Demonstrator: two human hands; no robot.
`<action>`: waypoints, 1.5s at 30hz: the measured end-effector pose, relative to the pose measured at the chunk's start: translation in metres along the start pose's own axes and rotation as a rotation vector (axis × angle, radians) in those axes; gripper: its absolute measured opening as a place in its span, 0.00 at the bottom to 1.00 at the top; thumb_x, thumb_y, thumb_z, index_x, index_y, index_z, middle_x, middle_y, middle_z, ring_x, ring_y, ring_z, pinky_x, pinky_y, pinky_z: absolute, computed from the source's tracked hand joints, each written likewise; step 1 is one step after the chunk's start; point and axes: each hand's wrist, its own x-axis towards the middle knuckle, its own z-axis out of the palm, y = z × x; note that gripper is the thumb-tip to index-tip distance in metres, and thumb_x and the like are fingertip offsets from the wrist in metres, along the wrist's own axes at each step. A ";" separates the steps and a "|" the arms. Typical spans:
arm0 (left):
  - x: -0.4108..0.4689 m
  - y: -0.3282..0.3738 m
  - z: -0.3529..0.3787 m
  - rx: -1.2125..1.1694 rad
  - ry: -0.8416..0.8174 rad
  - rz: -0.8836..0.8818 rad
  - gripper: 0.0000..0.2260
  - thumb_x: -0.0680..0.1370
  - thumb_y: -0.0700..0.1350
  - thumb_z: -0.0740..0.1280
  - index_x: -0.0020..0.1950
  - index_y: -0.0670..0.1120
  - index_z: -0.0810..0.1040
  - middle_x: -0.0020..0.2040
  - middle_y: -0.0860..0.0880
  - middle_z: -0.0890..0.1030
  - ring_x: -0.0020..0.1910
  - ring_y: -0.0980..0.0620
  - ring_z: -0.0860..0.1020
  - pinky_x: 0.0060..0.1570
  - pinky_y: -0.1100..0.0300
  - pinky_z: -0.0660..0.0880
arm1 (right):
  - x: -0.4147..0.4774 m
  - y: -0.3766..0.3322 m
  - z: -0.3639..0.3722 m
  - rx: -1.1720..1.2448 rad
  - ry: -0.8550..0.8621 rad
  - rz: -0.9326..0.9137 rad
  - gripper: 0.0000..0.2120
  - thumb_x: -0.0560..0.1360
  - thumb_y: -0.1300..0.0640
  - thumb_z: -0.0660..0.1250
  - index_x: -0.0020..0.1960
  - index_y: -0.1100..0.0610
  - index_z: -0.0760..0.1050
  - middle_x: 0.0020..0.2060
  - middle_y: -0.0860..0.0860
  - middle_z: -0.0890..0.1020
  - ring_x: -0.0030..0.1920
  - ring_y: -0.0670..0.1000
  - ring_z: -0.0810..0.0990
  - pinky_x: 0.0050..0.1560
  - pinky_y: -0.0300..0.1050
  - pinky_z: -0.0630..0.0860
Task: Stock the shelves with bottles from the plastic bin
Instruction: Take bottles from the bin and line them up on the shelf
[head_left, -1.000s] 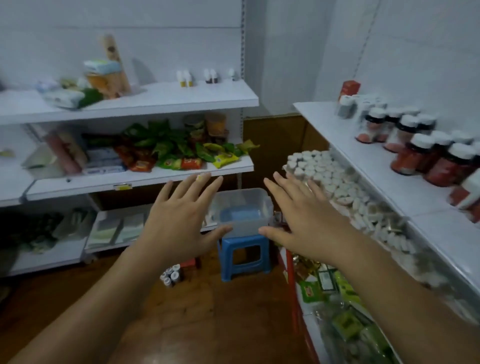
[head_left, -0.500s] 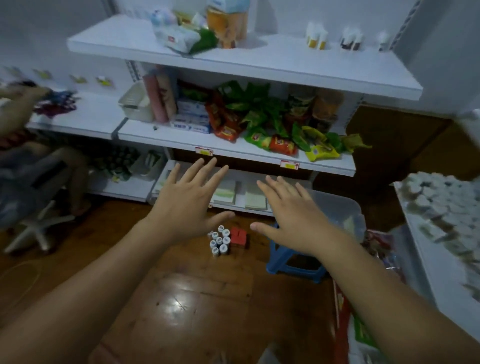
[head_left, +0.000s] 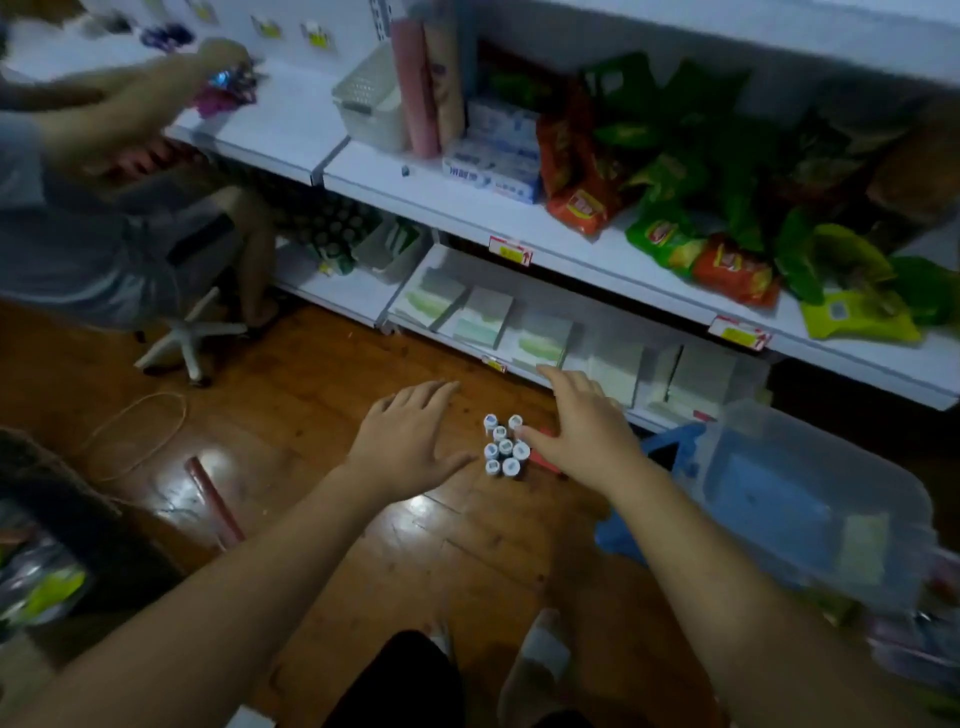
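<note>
Both my grips hang spread and empty over a cluster of small white-capped plastic bottles (head_left: 503, 447) standing upright on the brown wooden floor (head_left: 311, 415). My left grip (head_left: 410, 441) is just to the cluster's left, fingers straight and fanned. My right grip (head_left: 582, 436) is just to its right, thumb tip over the nearest caps, though I cannot tell whether it touches them. The translucent plastic bin (head_left: 769, 415) sits to my right on a blue plastic stool (head_left: 670, 441), apart from the bottles.

I judge the step to be gathering these bottles for the white metal shelf (head_left: 467, 208) ahead. To do it well, I should lower both palms on either side and close them inward together, so the packed bottles press against each other rather than topple. They look light, and a one-sided nudge would likely scatter them across the glossy floor. Taking a few at a time seems safer than scooping them all.
</note>
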 end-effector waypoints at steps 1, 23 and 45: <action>0.013 -0.006 0.026 -0.020 -0.039 -0.012 0.42 0.76 0.76 0.60 0.84 0.56 0.56 0.81 0.54 0.66 0.78 0.49 0.68 0.72 0.45 0.70 | 0.016 0.011 0.021 0.035 -0.013 0.038 0.40 0.76 0.35 0.70 0.82 0.44 0.58 0.76 0.49 0.69 0.75 0.54 0.68 0.73 0.59 0.70; 0.286 -0.082 0.655 -0.061 -0.197 0.260 0.29 0.78 0.52 0.74 0.77 0.56 0.70 0.65 0.46 0.72 0.64 0.42 0.74 0.55 0.48 0.77 | 0.272 0.318 0.596 -0.203 -0.058 0.199 0.36 0.74 0.49 0.76 0.79 0.44 0.65 0.64 0.55 0.72 0.65 0.59 0.72 0.61 0.54 0.73; 0.283 -0.100 0.555 -0.319 -0.030 0.321 0.20 0.79 0.53 0.74 0.70 0.53 0.78 0.70 0.50 0.73 0.67 0.49 0.74 0.63 0.49 0.78 | 0.260 0.295 0.520 0.355 0.207 -0.013 0.25 0.75 0.41 0.72 0.67 0.51 0.74 0.60 0.48 0.77 0.61 0.48 0.78 0.59 0.50 0.79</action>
